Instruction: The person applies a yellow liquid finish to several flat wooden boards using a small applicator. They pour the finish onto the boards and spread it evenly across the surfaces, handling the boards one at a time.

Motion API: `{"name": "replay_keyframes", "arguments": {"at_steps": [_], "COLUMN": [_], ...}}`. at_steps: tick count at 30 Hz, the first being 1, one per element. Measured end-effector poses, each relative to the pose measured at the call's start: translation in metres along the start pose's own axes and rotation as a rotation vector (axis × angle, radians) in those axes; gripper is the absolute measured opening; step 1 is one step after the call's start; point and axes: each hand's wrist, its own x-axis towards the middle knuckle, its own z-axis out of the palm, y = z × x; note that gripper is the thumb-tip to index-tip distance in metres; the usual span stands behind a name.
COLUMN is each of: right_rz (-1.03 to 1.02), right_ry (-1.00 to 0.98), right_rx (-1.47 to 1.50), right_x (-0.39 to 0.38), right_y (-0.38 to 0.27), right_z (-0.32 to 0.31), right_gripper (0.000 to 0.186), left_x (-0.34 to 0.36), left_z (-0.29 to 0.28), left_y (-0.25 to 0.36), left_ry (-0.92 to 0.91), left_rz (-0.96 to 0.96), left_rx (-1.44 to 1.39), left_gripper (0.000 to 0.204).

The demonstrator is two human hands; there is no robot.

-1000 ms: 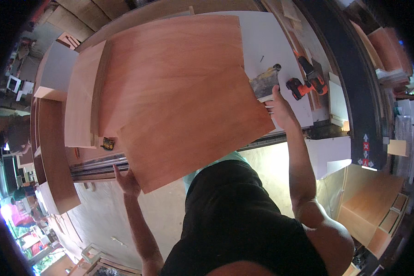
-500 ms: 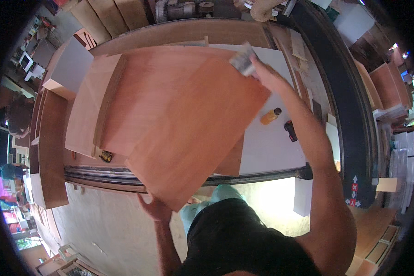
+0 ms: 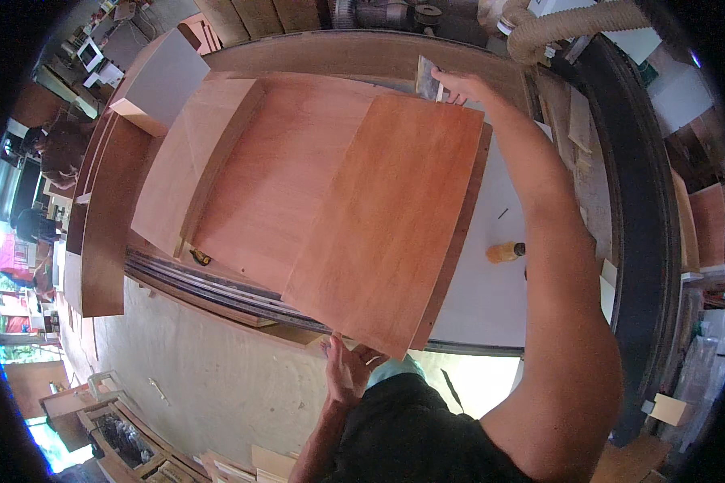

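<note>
A reddish-brown wooden panel [image 3: 391, 217] lies slanted across a larger pinkish wooden sheet [image 3: 290, 153], its near end overhanging the bench edge. My left hand [image 3: 348, 372] is at that near end, thumb and fingers against the edge, some fingers hidden beneath the panel. Just beyond the far end, my right hand [image 3: 459, 87] grips a flat, grey, rectangular scraper-like tool [image 3: 427, 76] with a pale edge. The tool stands roughly upright at the panel's far edge; whether it touches the wood I cannot tell.
On the white board [image 3: 491, 290] to the right lies a small amber bottle [image 3: 503, 252] with a dark cap. A pale angled wooden piece [image 3: 197, 153] rests at left, near a yellow-and-black tool [image 3: 200, 257]. A brown cabinet frame [image 3: 109, 233] stands further left; people work beyond it.
The panel has turned more upright in view and shifted right. My left hand has moved right along with its near end. My right hand has taken the flat tool to the panel's far edge.
</note>
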Motion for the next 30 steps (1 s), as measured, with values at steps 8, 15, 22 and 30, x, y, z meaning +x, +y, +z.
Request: {"name": "replay_keyframes", "arguments": {"at_steps": [8, 15, 22, 30], "right_rz": [-0.364, -0.616, 0.083, 0.274], "right_ry": [0.491, 0.87, 0.845, 0.988], "right_rx": [-0.264, 0.147, 0.367, 1.148], "right_x": [-0.038, -0.257, -0.402, -0.473], "right_y": [-0.013, -0.008, 0.165, 0.164], "right_z": [-0.055, -0.045, 0.181, 0.315], "right_gripper": [0.092, 0.072, 0.084, 0.088], "left_x": [-0.012, -0.024, 0.023, 0.019], "left_z": [0.027, -0.03, -0.021, -0.049], "left_y": [0.041, 0.112, 0.127, 0.213], "left_ry": [0.149, 0.538, 0.535, 0.571], "left_rz": [-0.118, 0.474, 0.6, 0.838], "left_rx": [0.603, 1.402, 1.625, 1.81], "left_gripper": [0.066, 0.038, 0.049, 0.053]}}
